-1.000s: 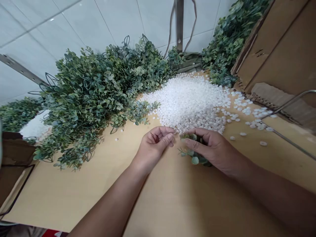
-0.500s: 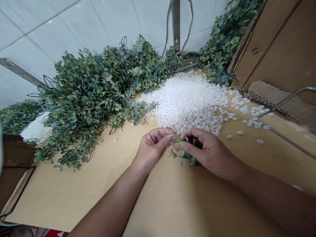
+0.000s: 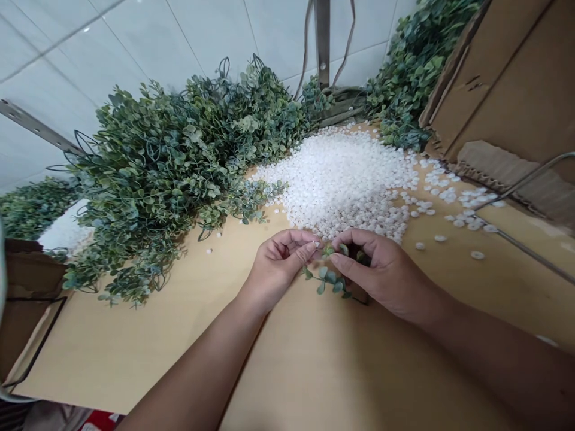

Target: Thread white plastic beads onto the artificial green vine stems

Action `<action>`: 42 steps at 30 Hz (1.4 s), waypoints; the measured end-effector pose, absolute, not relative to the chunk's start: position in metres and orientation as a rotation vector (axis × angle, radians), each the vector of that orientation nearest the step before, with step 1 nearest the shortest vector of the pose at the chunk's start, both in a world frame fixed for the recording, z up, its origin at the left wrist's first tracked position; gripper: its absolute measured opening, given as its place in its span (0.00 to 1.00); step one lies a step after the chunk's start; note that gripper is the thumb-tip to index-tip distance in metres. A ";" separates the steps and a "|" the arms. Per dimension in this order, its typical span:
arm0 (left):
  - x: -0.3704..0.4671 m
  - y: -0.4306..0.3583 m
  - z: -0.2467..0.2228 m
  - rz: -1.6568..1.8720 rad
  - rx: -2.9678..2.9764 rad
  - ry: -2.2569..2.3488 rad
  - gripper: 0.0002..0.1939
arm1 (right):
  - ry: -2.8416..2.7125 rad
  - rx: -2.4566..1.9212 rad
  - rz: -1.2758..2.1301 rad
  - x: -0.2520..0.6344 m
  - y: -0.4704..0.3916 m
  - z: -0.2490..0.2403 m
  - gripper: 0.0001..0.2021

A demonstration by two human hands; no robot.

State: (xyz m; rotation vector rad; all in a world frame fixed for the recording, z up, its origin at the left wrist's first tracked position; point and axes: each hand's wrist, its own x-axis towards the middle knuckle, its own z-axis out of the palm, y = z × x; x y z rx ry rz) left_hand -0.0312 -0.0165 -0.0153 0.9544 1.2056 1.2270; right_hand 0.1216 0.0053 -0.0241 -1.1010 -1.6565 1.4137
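Between the thumb and fingertips of my left hand (image 3: 287,256) is a small white plastic piece (image 3: 317,243). My right hand (image 3: 375,266) pinches an artificial leaf sprig (image 3: 330,278), whose round green leaves hang below the fingers; part of its stem is hidden by the hand. The two hands meet closely at the fingertips, with the sprig's tip near the white piece. Just beyond them lies a heap of small white plastic pieces (image 3: 344,173) on the tabletop (image 3: 188,335).
A large pile of artificial greenery (image 3: 166,161) stands at the left against the tiled wall (image 3: 144,36). More greenery (image 3: 413,66) and a cardboard box (image 3: 507,78) are at the right, near a metal rod (image 3: 530,242). Loose white pieces lie scattered at right.
The sprig has turned slightly in my right hand, and more of its leaves and stem show below the fingers. My left hand keeps its pinch. The view has shifted slightly.
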 end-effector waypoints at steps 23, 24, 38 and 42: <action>-0.031 -0.017 -0.015 1.169 1.033 1.193 0.12 | -1.449 -1.049 1.580 0.117 0.005 -0.024 0.05; -0.031 -0.017 -0.015 1.169 1.061 1.187 0.12 | -1.440 -1.040 1.588 0.117 0.006 -0.024 0.04; -0.030 -0.019 -0.022 1.069 1.384 1.181 0.14 | -1.991 -0.998 0.799 0.125 0.002 -0.021 0.06; -0.029 -0.020 -0.022 1.083 1.391 1.216 0.14 | -2.035 -0.965 0.703 0.127 0.004 -0.019 0.04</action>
